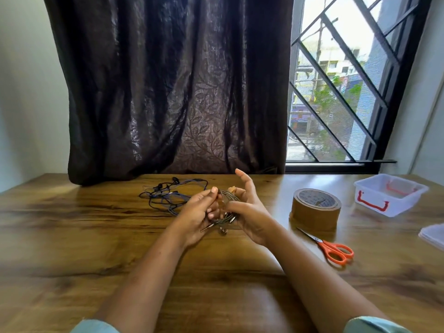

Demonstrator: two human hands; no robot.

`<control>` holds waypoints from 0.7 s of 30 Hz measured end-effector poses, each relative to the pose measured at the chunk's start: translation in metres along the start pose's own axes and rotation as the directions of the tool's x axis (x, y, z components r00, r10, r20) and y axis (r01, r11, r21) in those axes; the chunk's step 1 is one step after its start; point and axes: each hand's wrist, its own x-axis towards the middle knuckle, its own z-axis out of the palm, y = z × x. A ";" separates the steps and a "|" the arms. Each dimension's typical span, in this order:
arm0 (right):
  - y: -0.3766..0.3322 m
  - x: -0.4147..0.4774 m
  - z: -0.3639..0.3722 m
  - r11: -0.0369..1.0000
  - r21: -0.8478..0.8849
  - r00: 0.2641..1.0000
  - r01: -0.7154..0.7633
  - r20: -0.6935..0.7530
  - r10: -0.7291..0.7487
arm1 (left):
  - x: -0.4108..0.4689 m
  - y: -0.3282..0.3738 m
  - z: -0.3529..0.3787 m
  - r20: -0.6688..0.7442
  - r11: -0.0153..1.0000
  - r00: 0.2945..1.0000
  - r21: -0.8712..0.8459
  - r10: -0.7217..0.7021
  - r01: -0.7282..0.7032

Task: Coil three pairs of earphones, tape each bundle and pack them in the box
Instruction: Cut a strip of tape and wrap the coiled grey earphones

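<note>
A grey earphone cable (228, 199) is wound in loops around the fingers of my right hand (249, 212), just above the wooden table. My left hand (197, 212) pinches the same cable at the top of the loops. A plug and loose ends hang below the hands. Behind and left of the hands lies a tangle of dark blue and black earphones (168, 193) on the table. A roll of brown tape (316, 207) stands to the right. The clear plastic box (390, 194) with red handles sits open at the far right.
Orange-handled scissors (334, 251) lie in front of the tape roll. A clear lid (432, 235) rests at the right edge. The wooden table (72, 236) runs back to a dark curtain and a barred window.
</note>
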 end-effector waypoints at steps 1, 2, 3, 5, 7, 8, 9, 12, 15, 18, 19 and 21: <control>0.002 0.001 0.002 0.999 -0.035 1.000 0.006 -0.015 -0.007 | -0.002 0.001 0.000 0.017 0.999 1.000 0.051 -0.008 0.007; 0.003 0.001 0.002 0.998 -0.053 0.999 0.017 -0.034 -0.019 | -0.004 0.001 0.000 0.019 0.993 1.000 0.118 -0.005 0.003; 0.004 0.001 0.002 0.998 -0.053 0.998 0.028 -0.053 -0.030 | -0.005 0.001 0.001 0.012 0.982 1.000 0.187 0.009 -0.011; 0.003 0.002 -0.001 0.999 -0.019 0.997 0.030 -0.068 -0.032 | -0.005 -0.001 0.001 -0.004 0.949 0.998 0.310 0.062 -0.058; 0.002 0.002 -0.003 1.000 0.022 0.999 0.015 -0.045 -0.014 | -0.003 -0.004 -0.001 -0.017 0.874 0.989 0.471 0.147 -0.121; 0.001 0.002 -0.003 0.999 0.037 1.000 0.008 -0.027 -0.007 | -0.003 -0.006 -0.001 -0.021 0.834 0.981 0.530 0.193 -0.153; 0.000 0.002 -0.002 0.999 0.054 1.000 0.004 -0.012 -0.003 | -0.003 -0.007 -0.002 -0.015 0.814 0.974 0.552 0.227 -0.182; -0.004 0.001 0.000 0.993 0.116 1.000 0.003 -0.018 0.000 | 0.000 -0.012 -0.003 0.007 0.806 0.972 0.558 0.234 -0.197; -0.007 -0.001 0.001 0.987 0.161 1.000 0.009 -0.027 -0.005 | 0.000 -0.012 0.000 -0.006 0.881 0.986 0.450 0.169 -0.148; -0.007 -0.002 0.002 0.989 0.148 0.999 0.010 -0.036 -0.005 | -0.001 -0.009 0.005 -0.023 0.965 0.997 0.254 0.074 -0.066; -0.007 -0.002 0.003 0.989 0.146 0.999 0.009 -0.033 -0.004 | -0.002 -0.009 0.006 -0.015 0.976 0.999 0.211 0.048 -0.044; -0.007 -0.002 0.003 0.991 0.137 1.000 0.005 -0.030 -0.001 | -0.002 -0.009 0.007 -0.005 0.986 1.000 0.164 0.017 -0.016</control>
